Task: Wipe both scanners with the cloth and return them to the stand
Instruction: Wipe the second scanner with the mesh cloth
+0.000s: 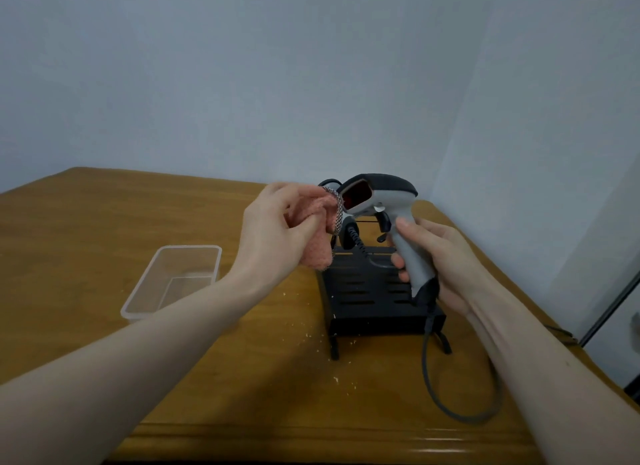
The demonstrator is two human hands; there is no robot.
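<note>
The right hand (440, 256) grips a grey scanner (388, 215) by its handle, held above the black stand (367, 291) with its red window turned toward nine o'clock — its cord (433, 371) loops down onto the wooden surface (104, 222). The left hand (277, 229) pinches a bunched pink cloth (315, 236) right beside that window, though I can't tell whether they touch. A second scanner (330, 184) peeks out behind the cloth, and a clear tub (173, 277) sits at nine o'clock from the stand.

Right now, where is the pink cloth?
In the head view the pink cloth is bunched in the left hand, held up just left of the window of the scanner, above the black stand.
</note>
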